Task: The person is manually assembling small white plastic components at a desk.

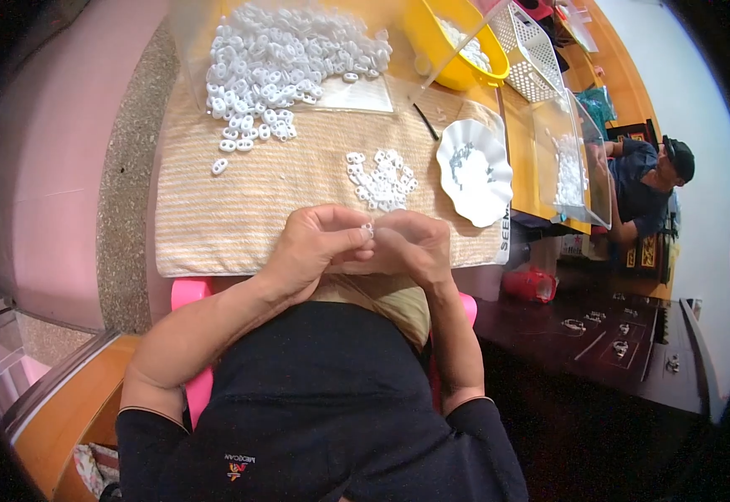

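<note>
My left hand (pixel 315 243) pinches a small white plastic piece (pixel 368 228) between thumb and fingertips, over the near edge of the towel. Close beside it is my right hand (pixel 418 244), fingers curled toward the piece; they are smeared by motion, so what they grip is unclear. Just beyond both hands lies a small heap of white pieces (pixel 384 181) with holes. Farther off, a large pile of white two-holed oval pieces (pixel 285 63) spreads across the towel. At right stands a white scalloped dish (pixel 490 197) with small grey metal bits (pixel 468 163) in it.
A striped towel (pixel 206 209) covers the table. Near the dish lies a thin black stick (pixel 425 122). Behind are a yellow basin (pixel 432 42) and a white perforated basket (pixel 526 50). At right, a person (pixel 645 180) sits by a clear box (pixel 597 188) of white pieces.
</note>
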Available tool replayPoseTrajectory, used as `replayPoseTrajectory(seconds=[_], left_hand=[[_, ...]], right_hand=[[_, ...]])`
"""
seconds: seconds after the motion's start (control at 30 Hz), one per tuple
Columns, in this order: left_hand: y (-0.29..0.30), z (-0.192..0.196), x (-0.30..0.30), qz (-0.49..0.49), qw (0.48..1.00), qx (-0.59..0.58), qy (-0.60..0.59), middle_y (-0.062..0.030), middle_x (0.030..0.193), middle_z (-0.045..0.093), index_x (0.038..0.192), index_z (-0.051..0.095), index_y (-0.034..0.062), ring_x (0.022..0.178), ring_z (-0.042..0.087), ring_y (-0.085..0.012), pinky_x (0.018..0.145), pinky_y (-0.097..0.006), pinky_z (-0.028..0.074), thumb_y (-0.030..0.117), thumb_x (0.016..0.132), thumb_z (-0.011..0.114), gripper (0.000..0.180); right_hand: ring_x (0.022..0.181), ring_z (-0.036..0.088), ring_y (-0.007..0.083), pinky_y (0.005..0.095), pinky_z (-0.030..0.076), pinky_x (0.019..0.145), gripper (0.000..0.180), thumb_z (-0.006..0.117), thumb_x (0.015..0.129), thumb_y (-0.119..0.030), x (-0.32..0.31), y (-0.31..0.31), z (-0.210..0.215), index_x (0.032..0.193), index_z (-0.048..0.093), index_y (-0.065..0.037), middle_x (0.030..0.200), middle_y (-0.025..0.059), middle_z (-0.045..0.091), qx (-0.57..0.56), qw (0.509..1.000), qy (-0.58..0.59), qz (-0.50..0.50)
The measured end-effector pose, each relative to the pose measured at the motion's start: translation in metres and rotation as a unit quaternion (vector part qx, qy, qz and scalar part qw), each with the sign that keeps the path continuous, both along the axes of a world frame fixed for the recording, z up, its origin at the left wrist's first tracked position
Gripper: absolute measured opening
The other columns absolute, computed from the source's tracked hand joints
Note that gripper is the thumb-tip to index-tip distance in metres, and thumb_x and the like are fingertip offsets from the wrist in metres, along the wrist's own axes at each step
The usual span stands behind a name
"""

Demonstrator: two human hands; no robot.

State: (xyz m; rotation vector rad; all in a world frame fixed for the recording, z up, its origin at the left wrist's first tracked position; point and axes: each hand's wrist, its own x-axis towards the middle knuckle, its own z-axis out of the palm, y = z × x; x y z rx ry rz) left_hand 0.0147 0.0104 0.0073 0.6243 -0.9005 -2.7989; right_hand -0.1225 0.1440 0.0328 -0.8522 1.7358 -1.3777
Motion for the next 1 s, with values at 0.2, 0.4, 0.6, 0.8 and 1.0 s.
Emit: replayPoseTrajectory(seconds=[0.2, 0.4, 0.6, 0.8, 1.0], left_hand=[[-0.002, 0.004, 0.0, 0.005, 1.0, 0.009, -0.026, -0.0102, 0.087, 0.067, 0.099, 0.062, -0.0012, 0.077, 0.066, -0.0153, 0.069, -0.028, 0.057, 0.001, 0.086, 0.064, 0.014], [-0.003, 0.005, 0.001, 0.022, 1.0, 0.009, -0.015, -0.0089, 0.088, 0.066, 0.098, 0.062, -0.0012, 0.078, 0.065, -0.0153, 0.071, -0.028, 0.057, 0.001, 0.085, 0.065, 0.013], [-0.003, 0.006, -0.001, 0.04, 0.999, 0.009, -0.002, -0.0083, 0.087, 0.065, 0.097, 0.063, -0.0022, 0.078, 0.065, -0.0154, 0.073, -0.028, 0.057, 0.001, 0.085, 0.065, 0.013], [-0.006, 0.007, 0.001, 0.039, 0.999, 0.023, 0.0, -0.0087, 0.087, 0.065, 0.097, 0.062, -0.003, 0.076, 0.065, -0.0158, 0.073, -0.029, 0.057, 0.001, 0.085, 0.066, 0.013], [-0.008, 0.005, 0.001, 0.048, 0.998, 0.029, 0.006, -0.0097, 0.09, 0.066, 0.098, 0.062, -0.0031, 0.078, 0.065, -0.0162, 0.075, -0.029, 0.057, 0.001, 0.085, 0.066, 0.014]], right_hand=[[0.076, 0.062, 0.0137, 0.0246, 0.049, 0.067, 0.006, 0.062, 0.084, 0.005, -0.017, 0.0, 0.005, 0.088, 0.067, 0.007, 0.086, 0.0106, 0.066, 0.006, 0.999, 0.047, 0.001], [0.073, 0.061, 0.0085, 0.0222, 0.049, 0.066, 0.013, 0.065, 0.084, 0.002, -0.041, -0.038, 0.027, 0.097, 0.067, 0.005, 0.08, 0.0034, 0.066, 0.002, 0.993, 0.115, 0.016], [0.069, 0.057, 0.0087, 0.0227, 0.046, 0.063, 0.015, 0.067, 0.085, -0.008, -0.074, -0.104, 0.004, 0.098, 0.068, 0.0, 0.083, 0.0044, 0.065, 0.013, 0.932, 0.36, 0.028], [0.093, 0.06, 0.0373, 0.045, 0.048, 0.08, 0.019, 0.055, 0.087, -0.012, -0.084, -0.158, -0.001, 0.102, 0.066, -0.004, 0.101, 0.0166, 0.061, 0.005, 0.843, 0.536, 0.043], [0.099, 0.059, 0.035, 0.0409, 0.046, 0.085, 0.022, 0.056, 0.085, -0.01, -0.074, -0.174, 0.001, 0.104, 0.064, -0.002, 0.103, 0.0156, 0.061, 0.151, 0.817, 0.554, 0.046]])
